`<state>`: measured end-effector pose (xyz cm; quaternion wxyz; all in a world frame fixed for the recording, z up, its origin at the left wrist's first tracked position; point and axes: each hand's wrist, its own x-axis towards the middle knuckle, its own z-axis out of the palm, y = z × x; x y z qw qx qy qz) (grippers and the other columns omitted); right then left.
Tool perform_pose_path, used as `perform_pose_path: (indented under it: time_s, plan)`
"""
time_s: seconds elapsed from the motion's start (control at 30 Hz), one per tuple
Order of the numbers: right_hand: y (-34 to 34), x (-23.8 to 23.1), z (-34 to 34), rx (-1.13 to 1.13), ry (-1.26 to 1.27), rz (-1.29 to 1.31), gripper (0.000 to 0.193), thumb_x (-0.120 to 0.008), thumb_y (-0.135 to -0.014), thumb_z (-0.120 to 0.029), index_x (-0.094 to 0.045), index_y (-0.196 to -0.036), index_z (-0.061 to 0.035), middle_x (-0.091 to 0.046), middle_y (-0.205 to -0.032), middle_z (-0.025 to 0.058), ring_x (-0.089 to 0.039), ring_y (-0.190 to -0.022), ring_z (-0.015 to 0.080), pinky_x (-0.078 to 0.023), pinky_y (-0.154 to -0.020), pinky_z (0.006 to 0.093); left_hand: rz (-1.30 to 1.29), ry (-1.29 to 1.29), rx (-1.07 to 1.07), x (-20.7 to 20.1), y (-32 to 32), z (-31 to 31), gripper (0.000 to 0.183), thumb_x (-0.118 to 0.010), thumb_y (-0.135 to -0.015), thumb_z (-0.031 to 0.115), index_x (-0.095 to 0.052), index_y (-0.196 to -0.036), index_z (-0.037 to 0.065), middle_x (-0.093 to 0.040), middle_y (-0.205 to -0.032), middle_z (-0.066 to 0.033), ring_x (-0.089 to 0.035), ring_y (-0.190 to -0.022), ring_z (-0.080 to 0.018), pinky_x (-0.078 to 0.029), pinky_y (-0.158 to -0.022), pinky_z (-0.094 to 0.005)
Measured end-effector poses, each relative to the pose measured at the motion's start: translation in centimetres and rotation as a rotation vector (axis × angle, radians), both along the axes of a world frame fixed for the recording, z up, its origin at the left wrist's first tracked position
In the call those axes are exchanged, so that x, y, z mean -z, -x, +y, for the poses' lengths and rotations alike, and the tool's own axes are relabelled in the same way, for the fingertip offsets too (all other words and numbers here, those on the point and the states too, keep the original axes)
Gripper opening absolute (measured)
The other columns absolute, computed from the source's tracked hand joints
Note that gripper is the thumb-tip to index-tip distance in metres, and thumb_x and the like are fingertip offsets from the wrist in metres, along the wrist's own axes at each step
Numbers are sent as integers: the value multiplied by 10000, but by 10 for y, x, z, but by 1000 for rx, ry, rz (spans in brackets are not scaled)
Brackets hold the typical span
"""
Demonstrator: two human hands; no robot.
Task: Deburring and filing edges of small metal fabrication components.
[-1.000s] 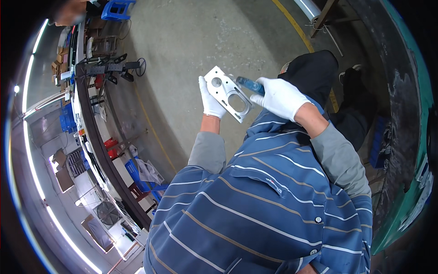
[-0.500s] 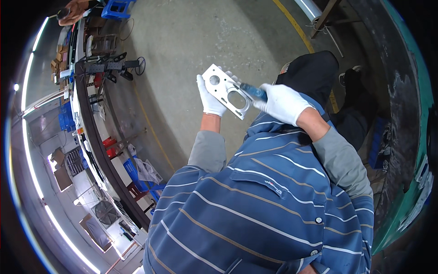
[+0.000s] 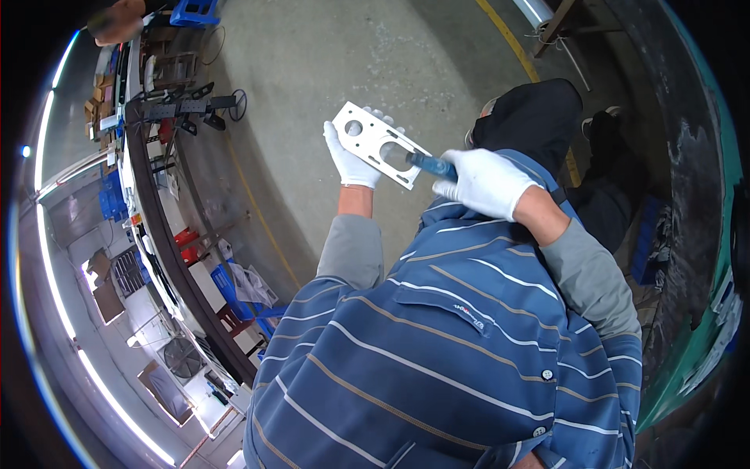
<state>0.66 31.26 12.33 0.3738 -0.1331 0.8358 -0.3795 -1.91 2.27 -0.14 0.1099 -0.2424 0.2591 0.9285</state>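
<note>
My left hand, in a white glove, grips a flat pale metal plate along its edges, with fingertips showing past the far side. One round hole, a larger oval cutout, narrow slots and several small holes pierce the plate. Closed around a blue-handled hand tool, my gloved right hand is just right of the plate. The dark front end of the tool lies over the near-right end of the plate, beside the large cutout. Whether its tip touches the metal, I cannot tell.
Pale flecks are scattered on the grey floor beyond my hands. A long dark-framed bench runs along the left, with a blue stool at far left. To the right stand a dark-and-green surface and a blue crate.
The plate has shifted slightly left and away, turning its face flatter toward me. The tool's front end has moved from the plate's side edge to its near-right end.
</note>
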Motion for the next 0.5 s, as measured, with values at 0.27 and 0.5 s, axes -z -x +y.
perform_pose_path:
  time_s: [0.27, 0.5]
  plan:
    - [-11, 3, 5, -9, -16, 69, 277, -698, -968, -271, -687, -1032, -2, -718, -853, 134, -700, -747, 318, -558, -775, 401, -2, 87, -41, -22, 8, 5, 767, -452, -942, 741, -656, -1241, 65, -705, -1094, -174, -698, -1028, -385, -528, -960, -676]
    - [-16, -5, 20, -57, -16, 68, 265, -701, -972, -251, -699, -1043, 4, -716, -862, 135, -693, -755, 315, -557, -788, 395, 177, -61, 36, -12, 26, -7, 765, -457, -933, 692, -633, -1296, 42, -685, -1173, -182, -667, -1110, -407, -485, -1019, -731]
